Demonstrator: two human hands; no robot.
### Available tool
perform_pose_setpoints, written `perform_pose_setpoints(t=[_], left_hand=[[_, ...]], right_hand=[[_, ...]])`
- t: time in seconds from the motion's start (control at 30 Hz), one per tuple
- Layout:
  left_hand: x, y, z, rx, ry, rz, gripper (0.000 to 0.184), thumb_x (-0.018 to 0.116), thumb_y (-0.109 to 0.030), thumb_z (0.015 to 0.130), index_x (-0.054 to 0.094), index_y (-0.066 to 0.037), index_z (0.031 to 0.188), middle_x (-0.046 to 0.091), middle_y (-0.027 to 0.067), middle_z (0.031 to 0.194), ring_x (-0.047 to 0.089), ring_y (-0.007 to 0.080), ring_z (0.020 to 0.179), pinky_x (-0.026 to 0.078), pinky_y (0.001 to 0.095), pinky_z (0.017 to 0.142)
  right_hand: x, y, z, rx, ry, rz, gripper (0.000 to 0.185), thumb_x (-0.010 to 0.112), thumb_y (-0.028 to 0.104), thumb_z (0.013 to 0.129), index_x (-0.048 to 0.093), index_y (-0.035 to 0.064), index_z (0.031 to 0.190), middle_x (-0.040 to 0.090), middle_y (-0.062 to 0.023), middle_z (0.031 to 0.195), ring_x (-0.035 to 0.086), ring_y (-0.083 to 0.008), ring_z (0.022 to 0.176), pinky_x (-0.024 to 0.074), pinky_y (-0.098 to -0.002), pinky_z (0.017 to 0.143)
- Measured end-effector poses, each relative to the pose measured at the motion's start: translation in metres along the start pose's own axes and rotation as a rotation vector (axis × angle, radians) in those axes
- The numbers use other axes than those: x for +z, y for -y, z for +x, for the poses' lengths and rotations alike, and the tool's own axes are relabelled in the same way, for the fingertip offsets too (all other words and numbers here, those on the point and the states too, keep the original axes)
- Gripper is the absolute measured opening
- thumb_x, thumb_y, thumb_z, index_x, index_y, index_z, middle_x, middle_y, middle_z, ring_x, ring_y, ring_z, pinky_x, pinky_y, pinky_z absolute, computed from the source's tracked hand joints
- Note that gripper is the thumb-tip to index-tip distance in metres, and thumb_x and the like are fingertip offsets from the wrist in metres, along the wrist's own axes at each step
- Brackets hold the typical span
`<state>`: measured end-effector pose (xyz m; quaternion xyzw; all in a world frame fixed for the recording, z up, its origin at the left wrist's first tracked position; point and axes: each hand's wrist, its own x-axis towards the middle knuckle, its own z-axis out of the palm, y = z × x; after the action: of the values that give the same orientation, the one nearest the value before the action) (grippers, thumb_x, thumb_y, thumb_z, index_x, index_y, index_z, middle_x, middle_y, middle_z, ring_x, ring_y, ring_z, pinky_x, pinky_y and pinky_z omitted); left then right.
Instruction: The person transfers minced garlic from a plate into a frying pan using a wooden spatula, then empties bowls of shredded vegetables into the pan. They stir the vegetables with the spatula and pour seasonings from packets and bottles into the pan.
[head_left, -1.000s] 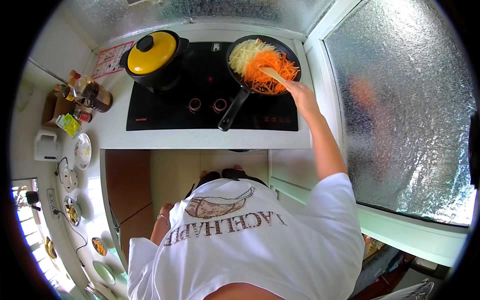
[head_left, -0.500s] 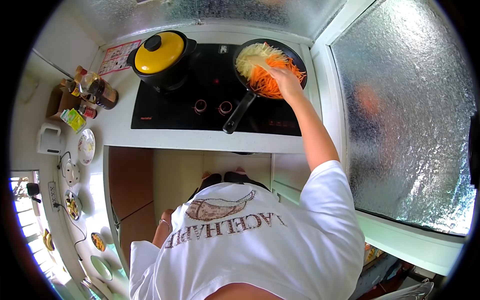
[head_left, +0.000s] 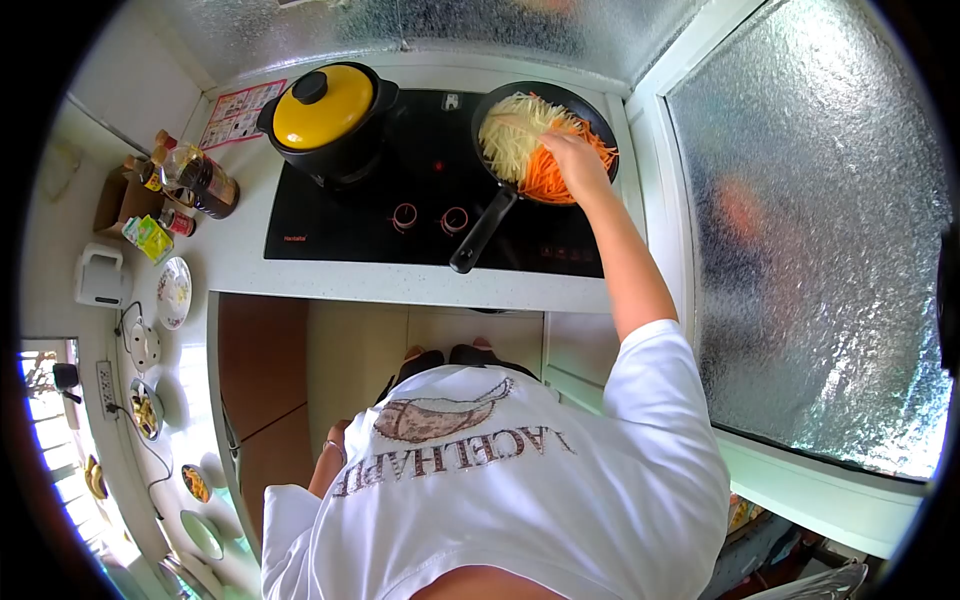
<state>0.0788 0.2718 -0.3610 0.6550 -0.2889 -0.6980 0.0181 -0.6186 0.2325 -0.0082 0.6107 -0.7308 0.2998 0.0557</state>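
a person's right hand (head_left: 572,162) works over a round black frying pan (head_left: 580,103) at the right side of a glossy black glass cooktop (head_left: 345,215), fingers curled closely around a pale, flat spatula (head_left: 520,123) that looks wooden, its blade angled among the food. the pan holds two fine, stringy heaps lying against each other: cream-coloured vegetable shreds (head_left: 503,150) on the left and bright orange carrot shreds (head_left: 545,182) on the right, partly beneath the hand. the pan's smooth dark handle (head_left: 484,231) slants toward the counter's front edge. the left hand (head_left: 338,438) hangs low beside the body, a thin bracelet (head_left: 335,448) at its wrist; whether its fingers are spread or curled, or grip anything, cannot be told. on the cooktop's left stands a rounded black pot (head_left: 345,158) under a shiny yellow domed lid (head_left: 318,118) with a black knob. farther left, a clear jug of dark liquid (head_left: 213,190) stands near a round, flower-patterned plate (head_left: 174,293). rippled, textured glass (head_left: 820,220) fills the frame at right.
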Motion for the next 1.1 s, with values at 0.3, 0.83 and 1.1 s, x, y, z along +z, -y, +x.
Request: perform_pose_setpoints(t=[0.3,0.83,1.1], left_hand=[[-0.015,0.018,0.045,0.291,-0.042,0.386,0.018,0.055,-0.013,0.083,0.063,-0.002,0.095,0.064,0.0042,0.093,0.059,0.0169,0.084,0.045,0.0288,0.073],[-0.014,-0.002,0.027,0.125,-0.101,0.08,0.019,0.055,-0.013,0.083,0.062,-0.002,0.096,0.064,0.0044,0.092,0.059,0.0198,0.084,0.046,0.0295,0.073],[0.005,-0.032,0.006,-0.076,0.09,-0.053,0.026,0.052,-0.017,0.083,0.063,0.002,0.096,0.064,0.0094,0.096,0.059,0.019,0.085,0.046,0.027,0.075]], right_hand=[[-0.061,0.007,-0.037,-0.022,0.158,-0.153,0.028,0.047,0.003,0.082,0.059,0.0043,0.107,0.06,-0.0151,0.106,0.056,-0.0295,0.1,0.0441,-0.0343,0.086],[-0.077,-0.009,-0.036,0.182,-0.054,-0.054,0.022,0.051,0.005,0.082,0.062,0.0036,0.101,0.061,-0.0161,0.103,0.059,-0.0296,0.094,0.0465,-0.0334,0.081],[-0.032,-0.029,-0.035,0.285,-0.048,-0.116,0.023,0.051,0.006,0.083,0.062,0.0051,0.104,0.061,-0.0171,0.101,0.059,-0.0312,0.093,0.0473,-0.0354,0.079]])
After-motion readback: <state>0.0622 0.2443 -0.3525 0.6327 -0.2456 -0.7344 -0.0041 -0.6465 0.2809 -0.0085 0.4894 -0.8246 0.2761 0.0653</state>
